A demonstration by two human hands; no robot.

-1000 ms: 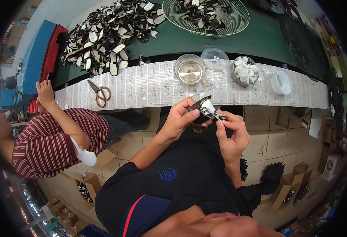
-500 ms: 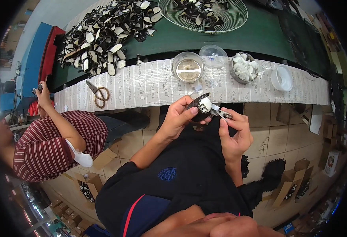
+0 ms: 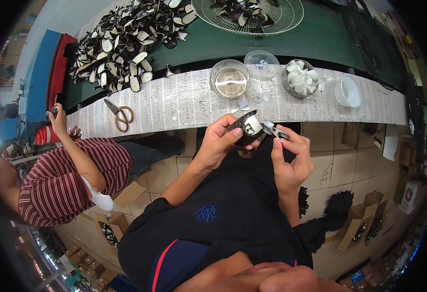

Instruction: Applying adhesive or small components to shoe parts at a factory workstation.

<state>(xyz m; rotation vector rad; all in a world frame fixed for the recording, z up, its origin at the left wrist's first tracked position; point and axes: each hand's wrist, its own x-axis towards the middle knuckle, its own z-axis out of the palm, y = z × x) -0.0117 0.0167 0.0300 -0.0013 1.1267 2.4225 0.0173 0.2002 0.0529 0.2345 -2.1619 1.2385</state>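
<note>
Over the near edge of the table, my left hand (image 3: pixel 217 142) is closed around a black, curved shoe part (image 3: pixel 240 137) with a white patch (image 3: pixel 252 125) on its upper right side. Just to the right, my right hand (image 3: pixel 292 160) pinches a small metal tool with dark handles (image 3: pixel 277 133), its exact kind unclear. Beside the white patch, a small whitish piece (image 3: pixel 269 125) shows at the tool's tip. Whether the tip touches the shoe part cannot be made out. My left fingers partly cover the shoe part.
On the table stand a clear tub of liquid (image 3: pixel 229 79), a clear lid (image 3: pixel 262 64), a tin of white bundles (image 3: pixel 301 79) and a white cup (image 3: pixel 348 91). Scissors (image 3: pixel 120 116) lie left. Behind are heaped shoe parts (image 3: pixel 126 46) and a wire basket (image 3: pixel 247 32). A co-worker (image 3: pixel 72 170) sits left.
My left hand has turned the shoe part slightly, showing more of the white patch. My right hand has shifted a little with the tool. The co-worker's raised hand has moved slightly to the right.
</note>
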